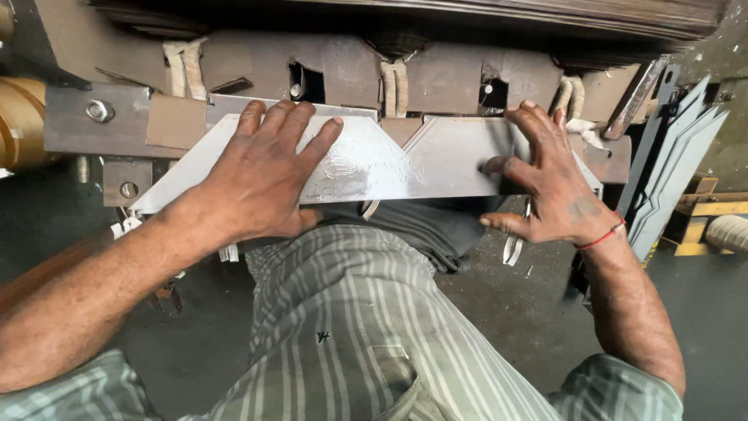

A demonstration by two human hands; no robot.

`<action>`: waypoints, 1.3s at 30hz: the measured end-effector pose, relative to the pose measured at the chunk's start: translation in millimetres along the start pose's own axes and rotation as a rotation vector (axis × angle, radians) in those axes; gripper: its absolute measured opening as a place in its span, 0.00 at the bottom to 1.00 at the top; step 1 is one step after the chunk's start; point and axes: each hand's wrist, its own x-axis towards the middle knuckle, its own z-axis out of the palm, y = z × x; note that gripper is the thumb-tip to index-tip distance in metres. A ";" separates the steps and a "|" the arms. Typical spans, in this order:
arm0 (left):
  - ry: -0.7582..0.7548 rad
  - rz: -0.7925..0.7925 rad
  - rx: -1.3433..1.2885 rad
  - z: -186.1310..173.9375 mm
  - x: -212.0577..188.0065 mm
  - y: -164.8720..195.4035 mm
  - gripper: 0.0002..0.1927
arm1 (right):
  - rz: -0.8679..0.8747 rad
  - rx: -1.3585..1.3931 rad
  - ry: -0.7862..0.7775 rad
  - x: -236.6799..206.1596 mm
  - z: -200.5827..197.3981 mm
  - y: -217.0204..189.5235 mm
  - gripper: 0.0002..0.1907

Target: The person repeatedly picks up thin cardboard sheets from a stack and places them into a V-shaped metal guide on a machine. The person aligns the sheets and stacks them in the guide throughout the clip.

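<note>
Two thin grey steel sheets with slanted ends, a left sheet (354,168) and a right sheet (452,160), lie side by side on a brown metal frame (444,78) and meet at a notch in the middle. My left hand (261,175) presses flat on the left sheet, fingers spread. My right hand (545,183) lies spread on the right sheet, with its thumb under the near edge. A red thread is tied around the right wrist (601,238).
A bolt (99,111) sits on a grey bracket at the left. White cloth straps (395,87) wrap the frame. Several pointed steel sheets (670,175) lean at the right. A yellow roll (19,121) is at the far left. My striped trousers (366,327) fill the foreground.
</note>
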 end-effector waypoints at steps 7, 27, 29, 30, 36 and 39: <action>0.052 -0.055 -0.231 -10.3 4.0 4.6 0.57 | 0.126 0.179 -0.187 18.2 3.1 16.7 0.41; 0.076 -0.028 -0.185 -8.6 4.5 4.4 0.54 | 0.068 0.159 -0.205 25.9 7.6 6.6 0.56; 0.125 0.003 -0.141 -5.8 2.6 5.0 0.51 | 0.047 0.158 -0.159 26.7 10.8 4.1 0.56; 0.149 0.012 -0.132 -4.7 1.9 5.2 0.51 | 0.048 0.152 -0.137 27.1 12.0 3.4 0.55; 0.202 0.056 -0.160 -5.7 3.3 3.7 0.49 | 0.052 0.194 -0.162 31.0 11.1 6.0 0.57; 0.179 0.061 -0.146 -13.1 3.4 2.4 0.48 | 0.048 0.173 -0.206 35.4 7.0 7.2 0.57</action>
